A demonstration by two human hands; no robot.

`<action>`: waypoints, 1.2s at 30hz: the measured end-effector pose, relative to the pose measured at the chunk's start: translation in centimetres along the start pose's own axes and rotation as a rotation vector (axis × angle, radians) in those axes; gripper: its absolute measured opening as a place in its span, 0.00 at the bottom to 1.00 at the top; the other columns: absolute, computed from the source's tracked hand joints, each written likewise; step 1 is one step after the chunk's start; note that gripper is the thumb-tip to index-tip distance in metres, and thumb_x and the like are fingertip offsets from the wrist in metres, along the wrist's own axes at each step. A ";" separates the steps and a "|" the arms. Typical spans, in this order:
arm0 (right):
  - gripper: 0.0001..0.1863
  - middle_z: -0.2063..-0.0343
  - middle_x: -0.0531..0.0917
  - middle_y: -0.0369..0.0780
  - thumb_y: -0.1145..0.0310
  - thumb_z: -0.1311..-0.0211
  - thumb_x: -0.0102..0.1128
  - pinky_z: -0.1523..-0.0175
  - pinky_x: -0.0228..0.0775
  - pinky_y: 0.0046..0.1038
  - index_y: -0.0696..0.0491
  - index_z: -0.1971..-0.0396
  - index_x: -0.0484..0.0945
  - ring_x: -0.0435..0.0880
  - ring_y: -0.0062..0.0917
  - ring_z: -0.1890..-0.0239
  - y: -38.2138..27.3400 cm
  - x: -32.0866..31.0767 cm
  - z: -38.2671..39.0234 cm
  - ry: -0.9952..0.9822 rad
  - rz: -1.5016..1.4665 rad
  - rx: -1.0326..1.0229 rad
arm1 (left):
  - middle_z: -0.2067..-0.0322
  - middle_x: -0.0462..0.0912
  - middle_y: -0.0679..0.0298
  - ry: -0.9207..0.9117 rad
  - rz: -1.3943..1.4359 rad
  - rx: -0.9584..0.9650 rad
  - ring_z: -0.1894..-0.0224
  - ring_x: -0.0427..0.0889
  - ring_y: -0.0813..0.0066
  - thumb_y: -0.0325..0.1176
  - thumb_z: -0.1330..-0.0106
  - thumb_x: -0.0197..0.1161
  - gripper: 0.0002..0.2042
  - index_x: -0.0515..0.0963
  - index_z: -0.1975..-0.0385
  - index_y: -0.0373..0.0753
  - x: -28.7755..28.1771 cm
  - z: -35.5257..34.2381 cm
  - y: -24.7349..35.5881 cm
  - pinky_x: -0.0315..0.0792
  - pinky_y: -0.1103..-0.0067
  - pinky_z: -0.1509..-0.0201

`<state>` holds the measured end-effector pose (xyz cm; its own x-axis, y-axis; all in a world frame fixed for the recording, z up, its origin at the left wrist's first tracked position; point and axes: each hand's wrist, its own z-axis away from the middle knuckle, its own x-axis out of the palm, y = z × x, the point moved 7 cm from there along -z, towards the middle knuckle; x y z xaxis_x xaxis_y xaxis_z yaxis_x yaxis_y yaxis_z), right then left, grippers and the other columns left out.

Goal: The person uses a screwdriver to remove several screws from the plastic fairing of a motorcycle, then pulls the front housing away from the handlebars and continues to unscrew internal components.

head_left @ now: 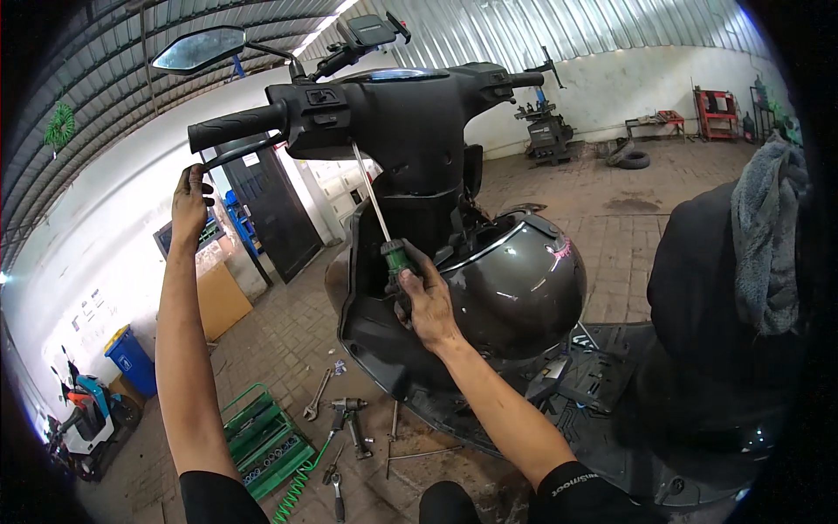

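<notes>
In front of me stands a dark scooter with its black handlebar cover [406, 109] fitted. My left hand [189, 203] is raised at the left grip [236, 127], its curled fingers closed on the tip of the brake lever [244, 150]. My right hand [426, 301] is wrapped round the green handle of a long screwdriver [374, 196]. The shaft slants up and its tip meets the underside of the handlebar cover, below the left switches; the tip itself is hidden. Just right of that hand, a glossy dark helmet [515, 284] rests on the scooter.
On the brick floor lie a green toolbox [266, 441], an air gun [345, 415] with a coiled green hose, and wrenches [319, 393]. A grey towel [768, 236] drapes over the seat at right. A mirror [199, 50] sticks out upper left. A tyre machine [548, 131] stands behind.
</notes>
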<state>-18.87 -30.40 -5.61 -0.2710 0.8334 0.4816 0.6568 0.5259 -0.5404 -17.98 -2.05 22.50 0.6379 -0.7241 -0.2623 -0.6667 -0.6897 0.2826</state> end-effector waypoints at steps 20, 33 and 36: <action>0.25 0.56 0.76 0.45 0.60 0.39 0.51 0.52 0.67 0.25 0.52 0.43 0.63 0.76 0.26 0.62 -1.1 -1.0 -0.4 0.106 0.306 0.015 | 0.57 0.76 0.46 0.052 0.094 0.057 0.52 0.73 0.51 0.34 0.45 0.58 0.20 0.70 0.54 0.28 17.5 9.6 9.8 0.66 0.72 0.47; 0.25 0.48 0.72 0.48 0.60 0.39 0.50 0.43 0.62 0.31 0.53 0.43 0.63 0.70 0.38 0.44 -0.6 -1.2 -1.3 0.086 0.347 -0.072 | 0.53 0.74 0.49 0.163 0.147 0.254 0.51 0.75 0.60 0.28 0.41 0.55 0.19 0.68 0.49 0.30 19.6 9.9 10.8 0.66 0.74 0.46; 0.27 0.48 0.72 0.48 0.56 0.39 0.51 0.43 0.62 0.31 0.53 0.43 0.63 0.71 0.38 0.45 -0.3 -1.2 -1.4 0.085 0.353 -0.093 | 0.51 0.74 0.49 0.138 0.157 0.229 0.50 0.75 0.61 0.28 0.40 0.54 0.19 0.68 0.49 0.29 19.7 9.9 10.8 0.66 0.75 0.46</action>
<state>-17.76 -31.83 -5.10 0.0402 0.9414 0.3350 0.7613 0.1883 -0.6205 -16.43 -23.77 11.27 0.5563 -0.8250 -0.0995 -0.8206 -0.5643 0.0907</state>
